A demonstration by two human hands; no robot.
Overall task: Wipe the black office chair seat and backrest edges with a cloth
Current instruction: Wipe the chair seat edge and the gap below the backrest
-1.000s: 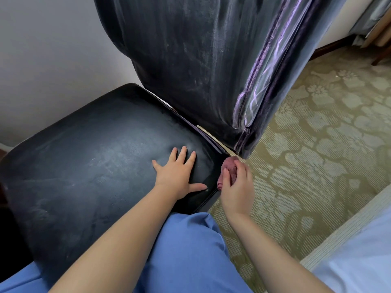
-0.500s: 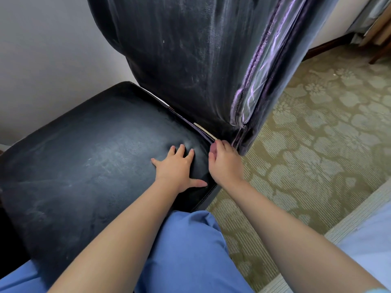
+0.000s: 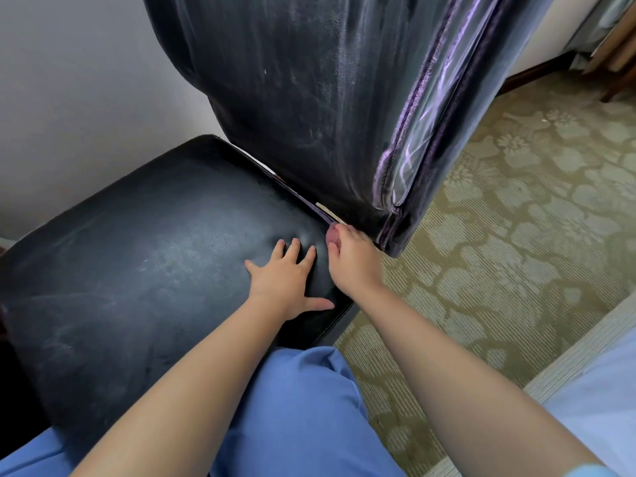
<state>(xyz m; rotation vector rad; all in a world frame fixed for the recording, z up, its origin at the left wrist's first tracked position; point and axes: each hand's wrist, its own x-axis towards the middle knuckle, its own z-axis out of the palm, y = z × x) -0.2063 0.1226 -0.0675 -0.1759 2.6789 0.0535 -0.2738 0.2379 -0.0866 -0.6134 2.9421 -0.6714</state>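
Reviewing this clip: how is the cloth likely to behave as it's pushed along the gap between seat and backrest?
The cloth looks soft and floppy: it is bunched into a wad under the right hand, so it probably squashes into the crevice rather than bridging it. It likely drags rather than slides, since the seat looks matte and dusty. The left hand lies flat, perhaps steadying the seat.

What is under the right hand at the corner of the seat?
A pinkish cloth shows under the right hand, pressed where the seat meets the backrest. The hand covers most of the cloth.
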